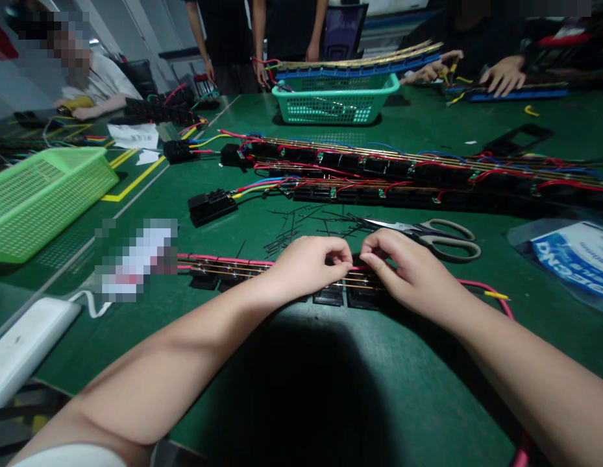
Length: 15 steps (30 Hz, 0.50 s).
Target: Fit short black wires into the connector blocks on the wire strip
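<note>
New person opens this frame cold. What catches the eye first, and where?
Probably the person's left hand and right hand, fingertips close together over a black strip with red wire, mid-picture. Next, the open scissors on the table just beyond the right hand. Then two bright baskets: lime basket at the left edge, teal basket across the table.

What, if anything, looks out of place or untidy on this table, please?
Thin black strips lie loose and scattered on the green table, some beside the blades of the scissors. They look untidy, pointing every way; nothing looks clearly damaged.
</note>
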Tool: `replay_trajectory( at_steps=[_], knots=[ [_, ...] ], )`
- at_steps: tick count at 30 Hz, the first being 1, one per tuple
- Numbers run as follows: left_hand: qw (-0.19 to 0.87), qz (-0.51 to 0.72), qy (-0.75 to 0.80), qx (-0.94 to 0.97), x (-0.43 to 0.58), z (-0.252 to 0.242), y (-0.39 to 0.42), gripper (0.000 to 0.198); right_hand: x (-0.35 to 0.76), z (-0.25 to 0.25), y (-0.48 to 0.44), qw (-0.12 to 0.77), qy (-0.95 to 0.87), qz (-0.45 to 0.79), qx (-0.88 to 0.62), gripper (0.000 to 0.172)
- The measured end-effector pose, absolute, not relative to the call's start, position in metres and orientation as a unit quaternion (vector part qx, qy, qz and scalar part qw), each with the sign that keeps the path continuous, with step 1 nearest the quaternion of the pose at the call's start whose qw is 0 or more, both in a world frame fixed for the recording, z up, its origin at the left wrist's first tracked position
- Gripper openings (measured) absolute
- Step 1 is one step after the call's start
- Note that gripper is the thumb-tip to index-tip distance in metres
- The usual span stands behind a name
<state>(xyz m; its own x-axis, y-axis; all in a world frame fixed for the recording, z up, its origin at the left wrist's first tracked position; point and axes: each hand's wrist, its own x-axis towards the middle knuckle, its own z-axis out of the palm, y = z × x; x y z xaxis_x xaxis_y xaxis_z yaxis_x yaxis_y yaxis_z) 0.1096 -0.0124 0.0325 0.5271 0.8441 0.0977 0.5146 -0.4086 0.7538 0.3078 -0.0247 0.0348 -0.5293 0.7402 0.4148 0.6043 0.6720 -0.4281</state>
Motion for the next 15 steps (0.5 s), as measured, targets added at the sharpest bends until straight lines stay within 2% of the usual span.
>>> replay_trajectory(
  at_steps=[8,15],
  knots=[
    [0.374,0.224,0.421,0.795,0.1087,0.032,-0.01,0.013,0.3061,0.0392,-0.0253,0.295,-0.85,0.124,-0.419,0.009],
    [0.359,0.215,0.436,0.797,0.1099,0.0329,-0.0126,0.012,0.3069,0.0406,-0.0224,0.306,-0.822,0.161,-0.453,0.01]
  ],
)
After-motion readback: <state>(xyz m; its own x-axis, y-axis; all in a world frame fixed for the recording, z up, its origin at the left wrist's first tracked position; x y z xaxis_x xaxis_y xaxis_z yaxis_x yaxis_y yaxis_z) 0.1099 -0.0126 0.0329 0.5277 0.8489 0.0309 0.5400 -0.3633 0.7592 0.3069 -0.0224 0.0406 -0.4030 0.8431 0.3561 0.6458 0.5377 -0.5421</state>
